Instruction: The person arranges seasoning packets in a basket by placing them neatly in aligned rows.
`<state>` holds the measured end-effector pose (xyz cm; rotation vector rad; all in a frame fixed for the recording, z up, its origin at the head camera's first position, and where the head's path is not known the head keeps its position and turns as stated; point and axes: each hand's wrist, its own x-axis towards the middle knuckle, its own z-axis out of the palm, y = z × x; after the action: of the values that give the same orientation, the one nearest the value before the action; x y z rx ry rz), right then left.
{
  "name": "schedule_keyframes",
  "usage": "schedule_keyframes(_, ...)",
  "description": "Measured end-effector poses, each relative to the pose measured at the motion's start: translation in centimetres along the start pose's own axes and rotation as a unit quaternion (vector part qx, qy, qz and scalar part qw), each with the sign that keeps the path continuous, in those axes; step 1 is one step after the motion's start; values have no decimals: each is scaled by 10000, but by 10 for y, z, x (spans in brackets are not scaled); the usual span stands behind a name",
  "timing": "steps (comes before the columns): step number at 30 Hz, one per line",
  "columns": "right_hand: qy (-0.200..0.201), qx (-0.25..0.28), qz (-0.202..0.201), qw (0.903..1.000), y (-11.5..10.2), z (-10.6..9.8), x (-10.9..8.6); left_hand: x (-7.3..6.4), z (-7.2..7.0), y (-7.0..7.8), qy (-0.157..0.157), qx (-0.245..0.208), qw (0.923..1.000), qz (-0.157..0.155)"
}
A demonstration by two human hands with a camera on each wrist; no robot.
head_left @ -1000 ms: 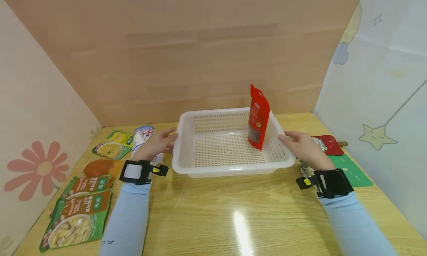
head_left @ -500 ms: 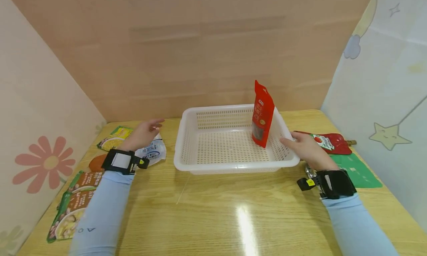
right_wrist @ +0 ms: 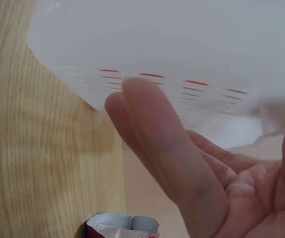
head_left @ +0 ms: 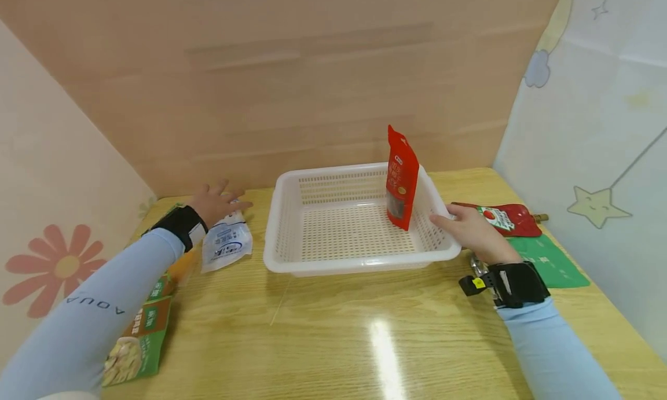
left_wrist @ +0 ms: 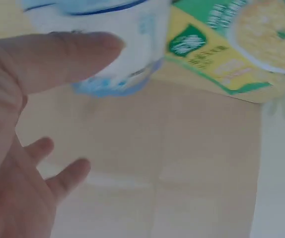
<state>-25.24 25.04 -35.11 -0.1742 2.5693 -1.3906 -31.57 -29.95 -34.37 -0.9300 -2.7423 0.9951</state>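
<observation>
A white plastic basket (head_left: pixel 359 265) with slotted walls rests on the wooden table. Inside, near its right wall, a red pouch (head_left: pixel 402 183) stands upright. My right hand (head_left: pixel 475 233) grips the basket's right side, thumb over the rim and fingers (right_wrist: pixel 157 134) against the outer wall. Over a white and blue pouch (head_left: pixel 227 246) lying left of the basket, my left hand (head_left: pixel 212 206) is spread with fingers straight. The left wrist view has the thumb (left_wrist: pixel 78 54) in front of this pouch; whether it touches cannot be told.
Green and brown food pouches (head_left: pixel 148 336) lie at the left edge, partly behind the left sleeve. A yellow and green pouch (left_wrist: pixel 207 57) is beyond the left hand. At right lie a red spouted pouch (head_left: pixel 521 219), a green pouch (head_left: pixel 547 264) and a shiny silver item (head_left: pixel 478 265).
My left hand has left the basket's left side, moved left over the white and blue pouch and spread its fingers. My right hand stays on the basket, which has hardly moved.
</observation>
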Motion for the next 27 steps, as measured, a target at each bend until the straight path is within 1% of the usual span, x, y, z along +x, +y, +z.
schedule_keyframes(2,13,-64,2,10000,-1,1,1,4,15,-2,-206,441,9988,76)
schedule_keyframes(3,17,-98,12,10000,-2,1,1,5,23,-4,-283,511,9982,110)
schedule_keyframes(4,22,-128,25,9999,-3,1,1,5,30,-5,-385,492,9980,120)
schedule_keyframes(6,30,-184,43,9998,-4,2,2,5,40,-7,-434,196,9988,119)
schedule_keyframes(9,63,-271,30,9996,-7,2,2,4,53,-9,-297,-150,9993,141)
schedule_keyframes(11,81,-300,14,9995,-8,1,2,5,60,-9,-186,-211,9994,188)
schedule_keyframes(16,110,-317,3,9994,-10,-1,0,13,72,-10,195,-29,9982,570)
schedule_keyframes(19,84,-240,19,9997,-9,-1,-2,15,77,-14,442,-137,9957,803)
schedule_keyframes(21,65,-199,35,9998,-8,-1,-3,14,77,-18,603,-436,9936,854)
schedule_keyframes(24,68,-194,48,9998,-5,0,-3,12,74,-25,755,-962,9894,783)
schedule_keyframes(26,93,-198,49,9997,-4,1,-3,10,67,-28,801,-1510,9835,594)
schedule_keyframes(27,103,-193,49,9997,-3,1,-3,9,65,-29,788,-1809,9795,414)
